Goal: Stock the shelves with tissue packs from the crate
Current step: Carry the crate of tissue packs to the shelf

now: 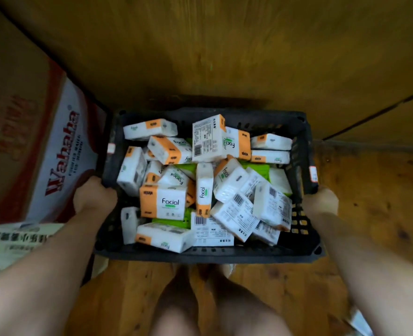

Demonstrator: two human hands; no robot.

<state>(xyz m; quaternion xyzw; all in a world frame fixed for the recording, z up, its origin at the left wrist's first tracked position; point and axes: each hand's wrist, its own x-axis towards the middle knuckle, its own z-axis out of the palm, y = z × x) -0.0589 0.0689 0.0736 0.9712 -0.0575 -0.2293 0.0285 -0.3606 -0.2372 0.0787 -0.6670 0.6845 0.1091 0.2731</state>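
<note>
I have the crate (pixel 200 257) by its two short sides: my left hand (pixel 95 197) grips the left rim and my right hand (pixel 322 200) grips the right one, the fingers of both curled round the edge and mostly out of sight; whether the crate sits on the wooden floor (pixel 370 214) or hangs just above it I cannot tell from this head view. The tissue packs (pixel 232 187) are all inside it, heaped loose at every angle, white with orange ends, and a few green packs (pixel 256 166) show underneath; no shelf can be picked out from here, so I judge the stocking itself not yet begun. A cardboard box (pixel 62 154) with red lettering stands just beside the crate on my left. I expect each pack to be light and soft, a plastic wrap over compressible paper; the wrap looks smooth, so it may slide under a lazy pinch; squeezing hard would only dent it, not break it. The upright "Facial" pack (pixel 163 202) near the front lies on top and free of its neighbours; I would take it across its narrow sides, thumb against fingers. The full crate is likely bulky rather than heavy; the stiff plastic rim is the sensible hold, level on both sides so the pile does not shift.
</note>
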